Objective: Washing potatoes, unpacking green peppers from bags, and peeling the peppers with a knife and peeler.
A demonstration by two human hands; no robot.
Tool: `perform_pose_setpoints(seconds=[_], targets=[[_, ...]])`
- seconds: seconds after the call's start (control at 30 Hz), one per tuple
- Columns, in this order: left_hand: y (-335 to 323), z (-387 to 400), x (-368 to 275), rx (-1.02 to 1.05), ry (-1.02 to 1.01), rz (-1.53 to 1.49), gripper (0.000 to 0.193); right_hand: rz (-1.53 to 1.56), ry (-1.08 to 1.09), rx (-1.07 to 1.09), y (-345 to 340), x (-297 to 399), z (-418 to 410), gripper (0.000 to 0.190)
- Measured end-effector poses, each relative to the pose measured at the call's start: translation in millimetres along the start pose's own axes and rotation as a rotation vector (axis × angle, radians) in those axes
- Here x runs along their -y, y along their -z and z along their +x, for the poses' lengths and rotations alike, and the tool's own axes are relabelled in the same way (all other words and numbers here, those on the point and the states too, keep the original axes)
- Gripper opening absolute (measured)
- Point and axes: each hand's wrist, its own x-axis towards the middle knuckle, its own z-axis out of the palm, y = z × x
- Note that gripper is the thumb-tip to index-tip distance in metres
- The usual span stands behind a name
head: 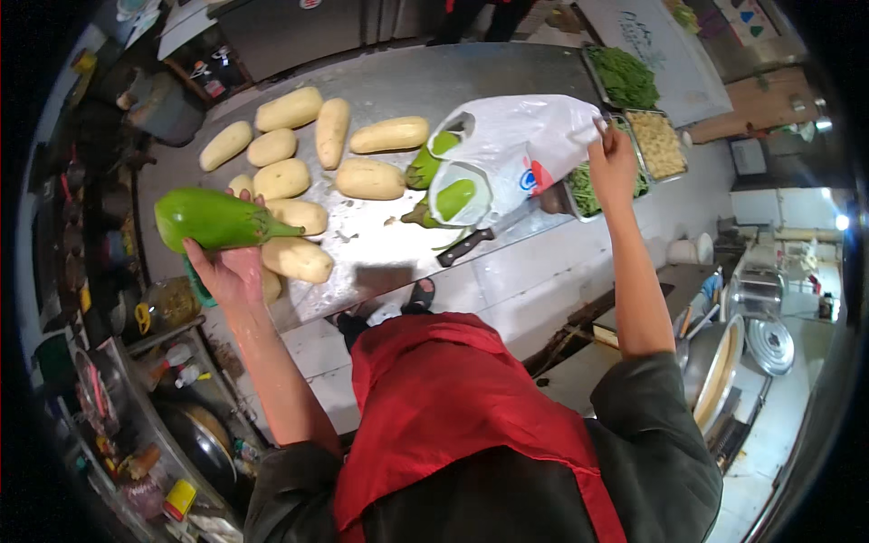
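A large green eggplant [214,218] lies across the palm of my left hand [234,268], its stem pointing right. My left hand is above the left end of the metal table [468,75]. At the right, my right hand [614,166] pinches the closed end of a white plastic bag [523,136]. The bag lies on its side with its mouth to the left. Two more green eggplants, one upper [426,165] and one lower [451,199], stick partly out of the mouth; their other ends are hidden inside. Several peeled pale gourds [370,179] are spread over the table's left half.
A knife with a dark handle [466,247] rests at the table's near edge, its blade hard to make out. Trays of leafy greens [623,76], pale cubes [656,144] and cut green vegetables [585,190] line the right end. Someone's dark-clothed legs [475,20] show beyond the table.
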Motion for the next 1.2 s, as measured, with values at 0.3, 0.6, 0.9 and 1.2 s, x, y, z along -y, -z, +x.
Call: perform_pose_setpoints(seconds=[0.3, 0.6, 0.9, 1.2], targets=[[16, -31, -20, -0.268, 0.06, 0.178, 0.06, 0.479, 0.262, 0.507, -88, 121, -168, 0.024], [9, -37, -30, -0.409, 0.064, 0.226, 0.057, 0.357, 0.388, 0.453, -183, 163, -214, 0.026], [23, -57, -52, -0.357, -0.039, 0.372, 0.055, 0.119, -0.258, 0.598, -97, 56, -208, 0.039], [-15, -50, -38, -0.467, 0.114, 0.131, 0.058, 0.107, -0.417, 0.371, -164, -1, -207, 0.059]])
